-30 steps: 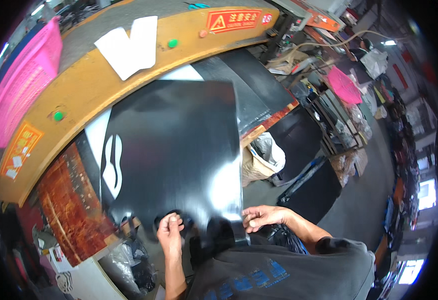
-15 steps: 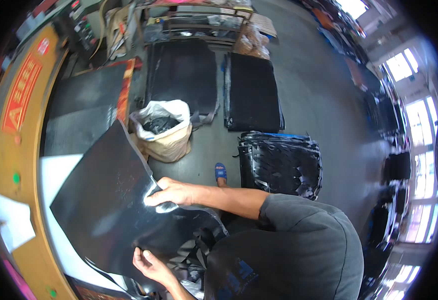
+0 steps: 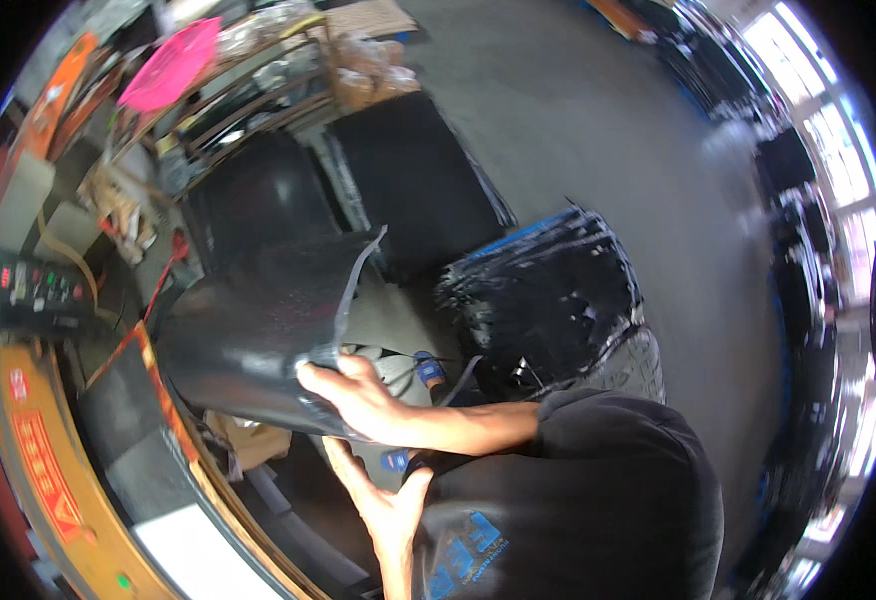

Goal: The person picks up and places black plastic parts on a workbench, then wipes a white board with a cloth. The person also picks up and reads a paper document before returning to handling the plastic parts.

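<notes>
While our right hand (image 3: 358, 395) clamps fingers over the lower edge of a large black sheet (image 3: 258, 330), the material curls up and away from the grip into a broad, glossy arc, its far edge standing thin and pale against the floor. We see one such sheet in hand: dark, smooth, faintly speckled with highlights, flexible enough to bow under its own weight. It hangs in the air to the left of and above the grip, over the edge of the orange-rimmed workbench (image 3: 48, 480).

Just below the grip, our left hand (image 3: 383, 500) is spread open, palm turned up and fingers splayed; it is just under the sheet's lower edge, and we cannot tell whether it touches. That makes two hands, one gripping and one loose.

Left of the grip, beyond the sheet, sits one dark control box (image 3: 43, 290) with small red and green buttons. Up and left, well apart from the grip, one pink tray (image 3: 168, 75) lies atop cluttered racks. Above the grip, two flat black mats (image 3: 413, 175) lie side by side on the grey floor (image 3: 608, 130). To the right of the grip, one stack of black sheets (image 3: 548, 300) rests on the floor, edges ragged and shiny.
</notes>
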A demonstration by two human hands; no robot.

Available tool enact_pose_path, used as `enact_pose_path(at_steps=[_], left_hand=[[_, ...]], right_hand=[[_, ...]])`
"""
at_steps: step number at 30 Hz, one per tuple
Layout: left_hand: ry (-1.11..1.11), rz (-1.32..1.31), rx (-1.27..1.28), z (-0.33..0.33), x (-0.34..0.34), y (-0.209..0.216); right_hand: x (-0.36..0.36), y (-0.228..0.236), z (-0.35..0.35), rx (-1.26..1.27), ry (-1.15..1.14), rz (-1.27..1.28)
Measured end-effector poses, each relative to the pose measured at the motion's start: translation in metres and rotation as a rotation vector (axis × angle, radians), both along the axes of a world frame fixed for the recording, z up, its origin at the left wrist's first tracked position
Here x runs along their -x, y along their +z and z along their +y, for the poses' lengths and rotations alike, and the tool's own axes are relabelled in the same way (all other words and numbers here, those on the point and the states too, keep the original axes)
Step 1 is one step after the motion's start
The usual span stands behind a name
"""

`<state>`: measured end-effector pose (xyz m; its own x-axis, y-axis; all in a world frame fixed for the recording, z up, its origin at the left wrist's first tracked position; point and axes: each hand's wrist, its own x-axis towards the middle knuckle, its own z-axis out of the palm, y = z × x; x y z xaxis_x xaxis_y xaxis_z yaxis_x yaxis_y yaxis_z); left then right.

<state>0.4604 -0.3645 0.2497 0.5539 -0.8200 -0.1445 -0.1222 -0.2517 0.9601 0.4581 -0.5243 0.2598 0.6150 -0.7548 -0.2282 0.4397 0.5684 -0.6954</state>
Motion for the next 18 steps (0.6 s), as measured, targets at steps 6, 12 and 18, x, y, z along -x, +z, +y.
enact_pose_path(at_steps=[6,12,18], left_hand=[[-0.205,-0.114,-0.047,-0.072,0.011,-0.012],[-0.453,-0.289,0.014,-0.112,-0.01,-0.054],[-0.65,-0.538,0.361,-0.194,-0.051,-0.049]], right_hand=[[0.039,0.005,-0.063,-0.118,-0.144,-0.06],[0.101,0.01,-0.077,-0.264,-0.487,-0.034],[0.221,-0.03,-0.025,-0.058,-0.604,0.731]])
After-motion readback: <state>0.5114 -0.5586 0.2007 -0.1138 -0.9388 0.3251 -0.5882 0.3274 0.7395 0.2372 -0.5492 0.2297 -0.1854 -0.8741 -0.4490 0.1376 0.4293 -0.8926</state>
